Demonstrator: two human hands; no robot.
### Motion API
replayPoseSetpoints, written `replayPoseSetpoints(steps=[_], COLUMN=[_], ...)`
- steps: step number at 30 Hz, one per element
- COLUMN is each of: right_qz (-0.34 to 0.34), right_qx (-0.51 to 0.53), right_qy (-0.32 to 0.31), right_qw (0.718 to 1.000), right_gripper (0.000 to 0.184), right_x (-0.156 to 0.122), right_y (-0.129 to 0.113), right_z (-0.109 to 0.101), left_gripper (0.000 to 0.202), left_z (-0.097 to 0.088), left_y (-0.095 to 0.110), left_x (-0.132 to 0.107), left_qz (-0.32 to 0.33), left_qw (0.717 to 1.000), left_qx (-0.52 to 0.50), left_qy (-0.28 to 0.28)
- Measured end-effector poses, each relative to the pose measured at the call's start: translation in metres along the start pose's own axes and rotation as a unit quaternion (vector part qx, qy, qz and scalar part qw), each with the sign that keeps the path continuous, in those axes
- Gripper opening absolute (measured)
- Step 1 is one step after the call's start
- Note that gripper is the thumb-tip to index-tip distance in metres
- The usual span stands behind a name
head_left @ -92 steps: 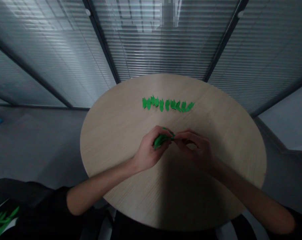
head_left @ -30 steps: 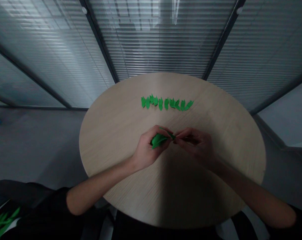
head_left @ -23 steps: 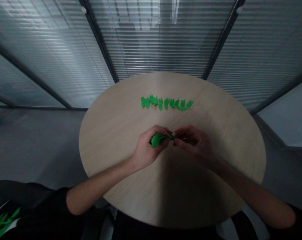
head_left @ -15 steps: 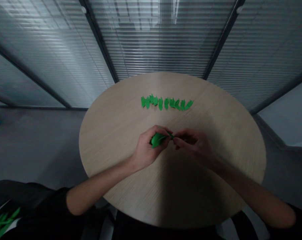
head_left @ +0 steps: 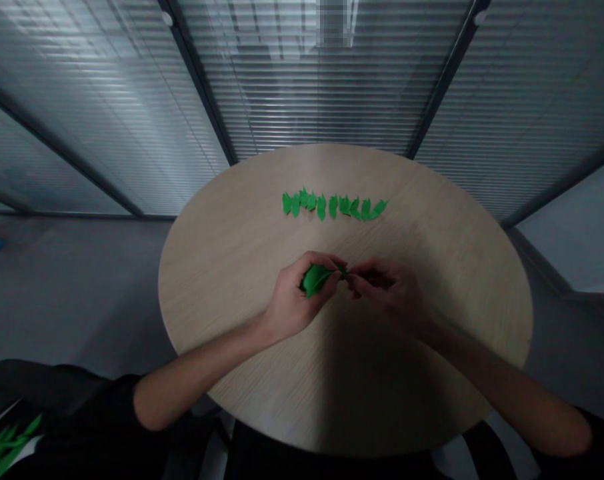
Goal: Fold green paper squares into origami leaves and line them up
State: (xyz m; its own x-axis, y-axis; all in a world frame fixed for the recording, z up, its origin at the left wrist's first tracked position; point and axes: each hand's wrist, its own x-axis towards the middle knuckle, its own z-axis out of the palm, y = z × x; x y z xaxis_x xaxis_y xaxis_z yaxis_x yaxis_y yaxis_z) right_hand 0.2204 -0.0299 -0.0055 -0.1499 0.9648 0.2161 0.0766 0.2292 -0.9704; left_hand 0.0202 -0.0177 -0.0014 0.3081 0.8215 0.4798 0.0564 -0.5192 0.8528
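Left hand (head_left: 292, 300) is curled mostly closed around a green leaf (head_left: 315, 280) over the middle of the table (head_left: 222, 267) (could be several leaves, too dim to say). A row of green leaves (head_left: 333, 207) lies past it, toward the far edge. Right hand (head_left: 392, 290) had its fingers spread a moment ago, now they're pinched on the stem end (head_left: 343, 272), so the leaf's gripped from both sides, right between the hands.

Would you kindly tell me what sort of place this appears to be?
Probably an office or meeting room, though that isn't certain: slatted blinds between dark frames, a rounded wood-toned table and plain grey flooring suggest it.
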Motion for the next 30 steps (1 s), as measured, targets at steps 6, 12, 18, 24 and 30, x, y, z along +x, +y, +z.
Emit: replayPoseSetpoints(steps=[6,12,18,24,30], right_qz=[-0.057,-0.071,-0.058,-0.068,-0.081], right_qx=[-0.097,-0.136,-0.121,-0.121,-0.14], right_qy=[0.0,0.001,0.007,-0.004,0.0], right_qw=[0.994,0.988,0.991,0.99,0.987], right_gripper=[0.009,0.014,0.013,0.013,0.011], right_x=[-0.0009,-0.0013,-0.001,-0.0008,-0.0009], right_y=[0.0018,-0.0016,-0.0017,-0.0029,-0.0029], right_z=[0.0006,0.0012,0.0015,0.0018,0.001], left_gripper=[0.008,0.008,0.01,0.007,0.006], left_z=[0.0015,0.0016,0.0013,0.0011,0.0018], left_y=[-0.0032,-0.0034,-0.0042,-0.0013,-0.0035], left_x=[-0.0018,-0.0015,-0.0042,-0.0041,-0.0032], left_qz=[0.004,0.034,0.05,0.033,0.001], left_qw=[1.0,0.999,0.996,0.997,0.998], left_qx=[0.009,0.041,0.068,0.069,0.045], left_qy=[0.003,0.002,0.004,0.019,0.043])
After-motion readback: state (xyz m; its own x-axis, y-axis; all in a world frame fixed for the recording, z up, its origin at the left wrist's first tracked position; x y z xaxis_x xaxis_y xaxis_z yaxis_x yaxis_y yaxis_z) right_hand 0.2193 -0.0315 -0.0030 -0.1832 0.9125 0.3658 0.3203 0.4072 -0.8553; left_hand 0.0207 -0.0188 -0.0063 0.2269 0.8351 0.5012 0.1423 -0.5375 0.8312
